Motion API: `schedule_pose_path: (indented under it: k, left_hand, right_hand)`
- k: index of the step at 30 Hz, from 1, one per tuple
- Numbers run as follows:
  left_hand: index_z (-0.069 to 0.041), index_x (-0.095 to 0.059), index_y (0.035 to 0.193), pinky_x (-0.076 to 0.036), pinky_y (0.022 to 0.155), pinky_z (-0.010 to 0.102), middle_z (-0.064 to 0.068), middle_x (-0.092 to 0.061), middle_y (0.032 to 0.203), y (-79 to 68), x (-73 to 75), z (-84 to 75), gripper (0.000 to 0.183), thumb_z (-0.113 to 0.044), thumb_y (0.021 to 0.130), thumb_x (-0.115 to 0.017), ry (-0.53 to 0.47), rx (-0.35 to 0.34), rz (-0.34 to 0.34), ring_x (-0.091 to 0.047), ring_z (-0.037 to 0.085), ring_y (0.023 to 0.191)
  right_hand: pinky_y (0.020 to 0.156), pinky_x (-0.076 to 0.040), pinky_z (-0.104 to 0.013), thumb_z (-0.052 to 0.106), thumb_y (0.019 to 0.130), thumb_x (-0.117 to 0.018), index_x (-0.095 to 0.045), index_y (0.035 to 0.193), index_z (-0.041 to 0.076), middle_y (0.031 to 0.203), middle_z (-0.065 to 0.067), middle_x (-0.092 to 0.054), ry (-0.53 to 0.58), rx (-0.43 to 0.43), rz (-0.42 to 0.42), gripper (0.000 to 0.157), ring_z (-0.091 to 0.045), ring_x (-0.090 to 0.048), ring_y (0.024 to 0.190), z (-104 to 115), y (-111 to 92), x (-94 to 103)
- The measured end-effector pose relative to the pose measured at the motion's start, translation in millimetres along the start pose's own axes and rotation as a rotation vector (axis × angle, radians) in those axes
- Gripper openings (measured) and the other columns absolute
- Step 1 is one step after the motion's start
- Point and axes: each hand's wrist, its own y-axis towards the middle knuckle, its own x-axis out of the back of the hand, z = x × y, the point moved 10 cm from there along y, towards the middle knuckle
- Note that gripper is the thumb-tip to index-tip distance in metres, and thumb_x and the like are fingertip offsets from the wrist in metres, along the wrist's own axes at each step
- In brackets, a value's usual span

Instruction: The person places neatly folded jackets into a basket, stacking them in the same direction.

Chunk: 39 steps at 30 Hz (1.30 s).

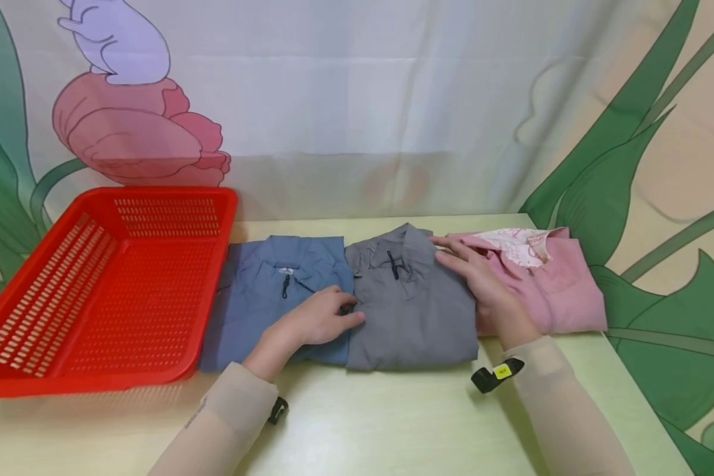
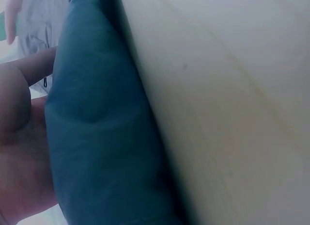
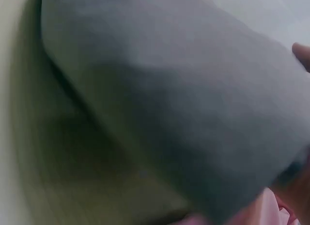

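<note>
Three folded garments with zip collars lie in a row in the head view: a blue jacket (image 1: 262, 291), a grey jacket (image 1: 413, 317) and a pink jacket (image 1: 562, 284). My left hand (image 1: 321, 317) rests over the blue one, its thumb and fingers touching the grey jacket's left edge. Along the grey jacket's right side lies my right hand (image 1: 482, 277), fingers extended toward its collar. The left wrist view has the blue jacket's folded edge (image 2: 101, 118) close up, partly hiding the hand. A blurred grey fold (image 3: 193, 89) fills much of the right wrist view.
At the left stands a red plastic basket (image 1: 137, 304) with slotted walls, its right rim against the blue jacket. The pale wooden table (image 1: 363, 423) extends in front of the garments. A printed curtain (image 1: 333, 119) hangs behind.
</note>
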Motion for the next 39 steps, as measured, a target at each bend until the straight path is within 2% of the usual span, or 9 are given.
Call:
schedule_pose_path:
  k: [5,9,14,20,24,27,31,34,39]
  left_hand:
    - [0.005,-0.057,0.142,-0.046,0.102,0.045,0.019,-0.058,0.13,1.1,0.4,0.5,0.051,-0.032,0.106,-0.057,0.013,0.01,0.004,-0.057,0.03,0.117]
    - [0.005,-0.056,0.142,-0.046,0.102,0.046,0.019,-0.058,0.13,1.1,-0.5,1.3,0.052,-0.032,0.107,-0.056,0.019,0.013,0.01,-0.057,0.031,0.118]
    - [0.005,-0.056,0.142,-0.046,0.102,0.046,0.02,-0.057,0.132,1.1,-0.3,1.3,0.052,-0.033,0.107,-0.056,0.021,0.012,0.009,-0.057,0.031,0.119]
    - [0.005,-0.056,0.143,-0.045,0.104,0.046,0.02,-0.057,0.133,1.7,-0.5,0.6,0.052,-0.033,0.107,-0.056,0.025,0.01,0.011,-0.056,0.032,0.121]
    - [0.005,-0.056,0.143,-0.045,0.104,0.046,0.02,-0.057,0.133,2.1,-0.5,0.4,0.052,-0.033,0.107,-0.056,0.022,0.011,0.008,-0.056,0.032,0.121]
    - [0.005,-0.056,0.143,-0.045,0.104,0.046,0.02,-0.057,0.134,1.9,-0.1,0.3,0.052,-0.032,0.107,-0.056,0.02,0.014,0.01,-0.056,0.032,0.122]
    - [0.004,-0.056,0.143,-0.044,0.105,0.046,0.02,-0.056,0.136,1.6,0.6,0.5,0.052,-0.033,0.107,-0.055,0.016,0.024,0.016,-0.055,0.032,0.123]
    - [0.004,-0.055,0.144,-0.044,0.105,0.046,0.02,-0.056,0.136,1.6,0.9,0.6,0.052,-0.033,0.107,-0.056,0.01,0.028,0.017,-0.055,0.032,0.124]
    - [0.004,-0.054,0.145,-0.044,0.105,0.046,0.02,-0.056,0.136,1.8,-1.3,1.4,0.054,-0.033,0.107,-0.056,0.007,0.034,0.027,-0.055,0.031,0.124]
  right_hand:
    - [0.103,-0.044,-0.031,0.024,0.105,-0.058,-0.05,0.148,0.015,0.145,-0.007,-0.049,0.025,0.044,0.014,0.044,-0.021,-0.052,0.126,1,0,-1.8]
    - [0.102,-0.046,-0.032,0.022,0.104,-0.061,-0.046,0.147,0.011,0.144,-0.008,-0.049,0.085,-0.038,-0.032,0.047,-0.02,-0.053,0.124,-9,1,-3.8]
    - [0.111,-0.038,-0.036,0.028,0.102,-0.064,-0.029,0.16,0.009,0.157,-0.009,-0.036,0.124,-0.158,-0.068,0.07,-0.021,-0.043,0.134,-22,1,-8.5]
    - [0.104,-0.048,-0.034,0.028,0.103,-0.064,-0.031,0.159,0.006,0.154,-0.013,-0.043,0.157,-0.216,-0.026,0.069,-0.022,-0.056,0.124,-28,-2,-17.8]
    - [0.097,-0.053,-0.034,0.03,0.099,-0.069,-0.023,0.161,0.008,0.152,-0.015,-0.045,0.12,-0.263,-0.019,0.08,-0.021,-0.061,0.117,-27,-7,-18.2]
    - [0.098,-0.053,-0.039,0.029,0.099,-0.071,-0.029,0.158,0.009,0.148,-0.017,-0.049,0.083,-0.271,0.016,0.075,-0.025,-0.062,0.12,-23,-10,-19.9]
    - [0.104,-0.049,-0.04,0.024,0.098,-0.073,-0.038,0.152,0.006,0.146,-0.013,-0.052,-0.086,-0.189,0.061,0.067,-0.026,-0.056,0.127,-14,-8,-19.4]
    - [0.108,-0.045,-0.041,0.018,0.094,-0.077,-0.04,0.151,0.002,0.146,-0.013,-0.053,-0.242,-0.119,0.031,0.07,-0.027,-0.053,0.128,-9,-6,-13.7]
    - [0.107,-0.045,-0.041,0.003,0.086,-0.079,-0.049,0.144,-0.005,0.141,-0.019,-0.058,-0.353,-0.078,-0.059,0.066,-0.028,-0.057,0.122,-7,-5,-1.6]
